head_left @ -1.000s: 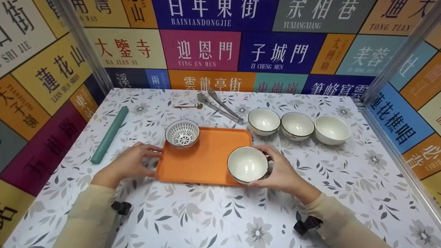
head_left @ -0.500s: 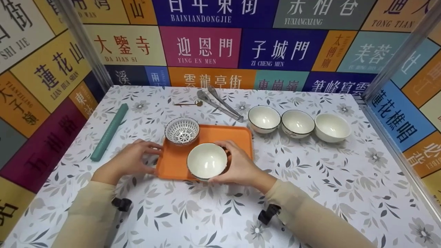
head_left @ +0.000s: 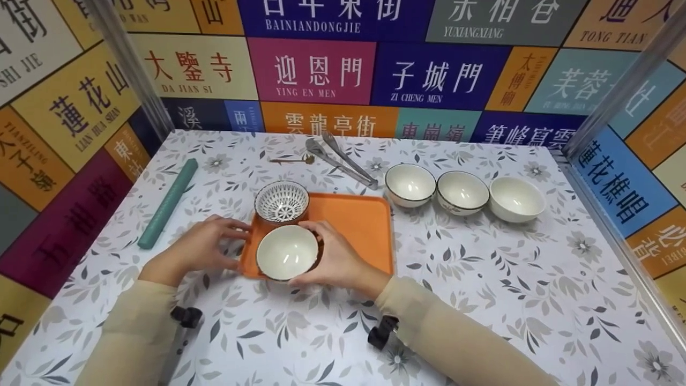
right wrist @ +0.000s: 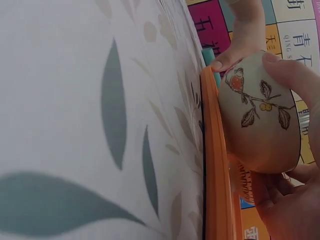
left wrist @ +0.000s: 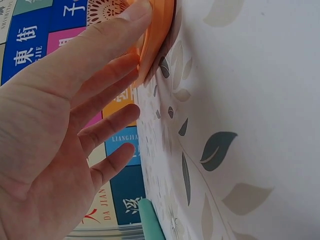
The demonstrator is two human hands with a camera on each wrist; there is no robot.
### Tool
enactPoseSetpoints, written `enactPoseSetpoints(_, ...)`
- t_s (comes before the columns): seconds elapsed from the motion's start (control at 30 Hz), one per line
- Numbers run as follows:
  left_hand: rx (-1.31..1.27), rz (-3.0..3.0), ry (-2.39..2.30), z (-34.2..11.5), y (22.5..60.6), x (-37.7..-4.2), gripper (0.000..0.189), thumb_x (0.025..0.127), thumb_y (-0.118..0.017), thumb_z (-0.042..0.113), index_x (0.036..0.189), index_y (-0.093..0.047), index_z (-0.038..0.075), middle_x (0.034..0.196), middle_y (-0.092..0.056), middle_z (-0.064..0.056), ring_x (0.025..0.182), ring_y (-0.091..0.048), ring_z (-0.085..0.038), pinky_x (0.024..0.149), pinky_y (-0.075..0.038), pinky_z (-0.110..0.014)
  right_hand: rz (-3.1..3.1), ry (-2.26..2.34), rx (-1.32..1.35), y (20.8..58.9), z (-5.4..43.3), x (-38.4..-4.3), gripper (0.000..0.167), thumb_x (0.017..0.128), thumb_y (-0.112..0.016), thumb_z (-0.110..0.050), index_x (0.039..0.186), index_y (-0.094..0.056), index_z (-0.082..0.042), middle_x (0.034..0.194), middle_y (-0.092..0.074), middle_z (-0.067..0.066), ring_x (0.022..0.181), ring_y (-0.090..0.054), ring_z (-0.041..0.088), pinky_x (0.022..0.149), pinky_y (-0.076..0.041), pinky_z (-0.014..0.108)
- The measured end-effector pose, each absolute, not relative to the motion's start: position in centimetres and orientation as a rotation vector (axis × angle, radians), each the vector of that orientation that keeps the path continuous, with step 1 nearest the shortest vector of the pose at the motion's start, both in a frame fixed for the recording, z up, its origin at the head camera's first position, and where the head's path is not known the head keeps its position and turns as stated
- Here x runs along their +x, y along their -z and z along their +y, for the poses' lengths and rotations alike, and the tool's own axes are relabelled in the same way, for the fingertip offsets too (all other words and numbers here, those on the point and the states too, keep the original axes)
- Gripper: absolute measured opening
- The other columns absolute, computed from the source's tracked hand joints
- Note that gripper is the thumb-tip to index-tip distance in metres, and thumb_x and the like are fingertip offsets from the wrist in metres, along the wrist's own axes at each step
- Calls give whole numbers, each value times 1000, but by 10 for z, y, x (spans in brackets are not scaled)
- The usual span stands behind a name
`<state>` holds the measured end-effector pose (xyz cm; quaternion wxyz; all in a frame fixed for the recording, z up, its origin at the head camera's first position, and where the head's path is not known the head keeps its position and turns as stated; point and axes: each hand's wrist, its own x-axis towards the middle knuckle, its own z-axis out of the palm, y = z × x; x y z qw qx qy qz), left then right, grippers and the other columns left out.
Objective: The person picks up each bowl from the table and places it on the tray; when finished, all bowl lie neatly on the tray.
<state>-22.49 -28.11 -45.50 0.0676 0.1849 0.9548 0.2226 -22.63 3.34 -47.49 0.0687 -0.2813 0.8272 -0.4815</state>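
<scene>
Wall (head_left: 320, 72): "YING EN MEN" | right fingers (head_left: 320, 228) hold bowl (head_left: 288, 253) over tray (head_left: 353, 220)

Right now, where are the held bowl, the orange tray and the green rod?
Held bowl (head_left: 287, 252): head view, inside surface near its middle.
Orange tray (head_left: 356, 219): head view, bare part of its floor.
Green rod (head_left: 169, 203): head view, about midway along its length.

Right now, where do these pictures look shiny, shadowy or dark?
Head view: small white glare spots shine inside the round, glossy cream bowl in the right hand; left wrist view: a soft grey shadow lies on the white, leaf-patterned tablecloth beside the flat orange tray; right wrist view: dimmer than the head view, though the bowl's dark painted leaves look clear.
</scene>
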Motion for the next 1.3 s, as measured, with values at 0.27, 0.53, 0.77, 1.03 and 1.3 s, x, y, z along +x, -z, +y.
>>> enactPoseSetpoints(0.27, 546, 2875, -670, -281, 456, -228, 66, 66, -96, 30, 128, -75, 21, 144, -63, 1, 134, -52, -30, 114, -40, -60, 2455, 1479, -766, 474, 31, -226, 113, 57, -102, -37, 151, -44, -13, 143, -52, 1, 126, -57, 18, 110, -49, 38)
enactPoseSetpoints(0.53, 589, 2896, -674, -282, 457, -229, 66, 66, -96, 27, 128, -75, 18, 142, -64, -1, 133, -53, -32, 113, -41, -60, 2479, 1406, -833, 474, 36, -226, 120, 60, -101, -42, 157, -37, -13, 151, -46, 3, 136, -50, 20, 118, -41, 43)
enactPoseSetpoints(0.77, 532, 2862, -693, -279, 456, -227, 68, 66, -96, 28, 129, -74, 20, 145, -62, 2, 137, -51, -31, 116, -38, -59, 2494, 1322, -802, 471, 59, -224, 123, 63, -98, -46, 162, -30, -20, 154, -43, 6, 138, -52, 23, 121, -38, 47)
enactPoseSetpoints(1.03, 520, 2865, -718, -283, 457, -225, 66, 67, -96, 26, 129, -74, 21, 145, -62, 2, 136, -51, -32, 115, -38, -62, 2581, 1317, -733, 464, 96, -232, 103, 72, -94, -37, 158, -40, -19, 149, -49, 7, 141, -49, 33, 119, -40, 52)
enactPoseSetpoints(1.3, 528, 2862, -728, -282, 458, -224, 65, 68, -96, 25, 129, -74, 19, 145, -63, 1, 134, -53, -32, 113, -40, -61, 2611, 1424, -694, 459, 142, -246, 91, 77, -91, -27, 154, -46, -12, 155, -47, 13, 139, -48, 38, 117, -41, 55)
